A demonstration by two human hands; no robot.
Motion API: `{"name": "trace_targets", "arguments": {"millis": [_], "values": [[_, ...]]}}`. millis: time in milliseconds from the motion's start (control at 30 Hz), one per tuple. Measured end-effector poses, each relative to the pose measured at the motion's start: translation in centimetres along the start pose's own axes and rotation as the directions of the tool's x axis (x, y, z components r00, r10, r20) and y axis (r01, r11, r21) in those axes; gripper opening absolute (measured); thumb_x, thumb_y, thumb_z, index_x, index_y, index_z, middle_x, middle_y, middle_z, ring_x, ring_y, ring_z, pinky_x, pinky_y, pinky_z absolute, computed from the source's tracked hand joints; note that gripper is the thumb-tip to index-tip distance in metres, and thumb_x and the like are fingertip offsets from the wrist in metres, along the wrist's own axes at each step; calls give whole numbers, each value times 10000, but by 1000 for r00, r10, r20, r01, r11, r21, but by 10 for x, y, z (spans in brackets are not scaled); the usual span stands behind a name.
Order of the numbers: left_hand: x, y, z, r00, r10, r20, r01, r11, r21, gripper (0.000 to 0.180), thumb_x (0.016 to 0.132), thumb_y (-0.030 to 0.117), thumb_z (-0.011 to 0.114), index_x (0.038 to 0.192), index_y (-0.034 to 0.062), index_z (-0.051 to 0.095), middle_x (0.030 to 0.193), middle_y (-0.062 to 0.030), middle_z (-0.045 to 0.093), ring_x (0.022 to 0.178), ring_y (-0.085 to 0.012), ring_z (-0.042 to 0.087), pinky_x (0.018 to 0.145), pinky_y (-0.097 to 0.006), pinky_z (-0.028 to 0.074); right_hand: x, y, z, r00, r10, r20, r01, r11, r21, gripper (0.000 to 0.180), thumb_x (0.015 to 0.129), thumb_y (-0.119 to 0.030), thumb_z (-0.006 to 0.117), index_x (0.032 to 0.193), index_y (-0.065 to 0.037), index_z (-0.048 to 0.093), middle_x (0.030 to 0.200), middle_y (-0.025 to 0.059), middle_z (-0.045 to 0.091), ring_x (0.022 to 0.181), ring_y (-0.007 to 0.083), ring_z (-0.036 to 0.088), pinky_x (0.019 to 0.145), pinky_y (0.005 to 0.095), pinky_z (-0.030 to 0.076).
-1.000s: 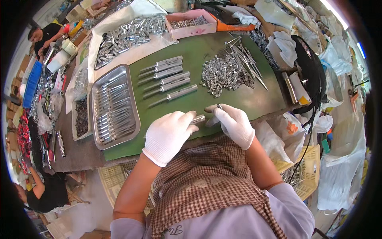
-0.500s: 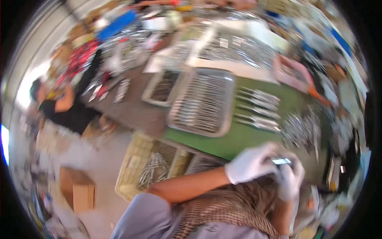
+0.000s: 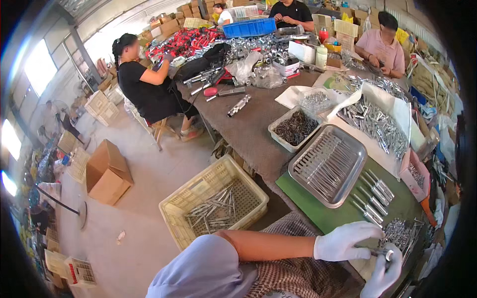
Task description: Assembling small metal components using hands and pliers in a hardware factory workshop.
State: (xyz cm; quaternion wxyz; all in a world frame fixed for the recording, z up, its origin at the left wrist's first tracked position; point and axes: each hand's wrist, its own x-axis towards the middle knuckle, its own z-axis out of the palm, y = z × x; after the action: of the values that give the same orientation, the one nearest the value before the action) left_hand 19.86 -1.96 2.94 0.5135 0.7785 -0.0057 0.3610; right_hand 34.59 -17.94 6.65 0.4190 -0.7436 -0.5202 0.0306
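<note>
Gloved left hand (image 3: 345, 242) and right hand (image 3: 383, 274), fingers closed together on a small metal part (image 3: 382, 253), held just above the green mat (image 3: 318, 208) at the bench's near edge. Close by: a heap of small metal pieces (image 3: 396, 232), a steel tray (image 3: 329, 165) of thin rods, a row of metal handles (image 3: 371, 196).

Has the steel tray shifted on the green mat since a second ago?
No. The steel tray sits at the green mat's left end as before; only the camera turned.
</note>
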Motion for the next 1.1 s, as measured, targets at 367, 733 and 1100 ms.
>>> {"name": "trace_targets", "arguments": {"millis": [367, 733, 1100], "values": [[4, 7, 4, 874, -325, 360, 433, 858, -278, 443, 900, 192, 692, 1287, 34, 546, 1177, -133, 617, 1093, -251, 609, 955, -377, 480, -9, -13, 27, 968, 207, -139, -144, 918, 369, 324, 809, 66, 462, 1098, 70, 608, 972, 75, 616, 818, 108, 557, 728, 241, 445], [20, -5, -6, 875, -210, 436, -212, 643, 736, 288, 863, 335, 669, 1031, 106, 617, 763, -46, 597, 703, -224, 664, 605, -347, 532, -27, 14, 34, 758, 592, 273, -616, 516, 595, 370, 1019, -165, 473, 1323, 20, 573, 700, -31, 564, 511, 27, 429, 465, 193, 345], [32, 3, 3, 866, -143, 479, -295, 628, 721, 290, 789, 385, 722, 965, 161, 669, 749, -20, 602, 662, -200, 640, 559, -334, 498, -24, 18, 24, 777, 564, 281, -618, 597, 511, 328, 974, -163, 587, 1211, 60, 628, 1007, 60, 700, 901, 96, 606, 844, 261, 491]]}}
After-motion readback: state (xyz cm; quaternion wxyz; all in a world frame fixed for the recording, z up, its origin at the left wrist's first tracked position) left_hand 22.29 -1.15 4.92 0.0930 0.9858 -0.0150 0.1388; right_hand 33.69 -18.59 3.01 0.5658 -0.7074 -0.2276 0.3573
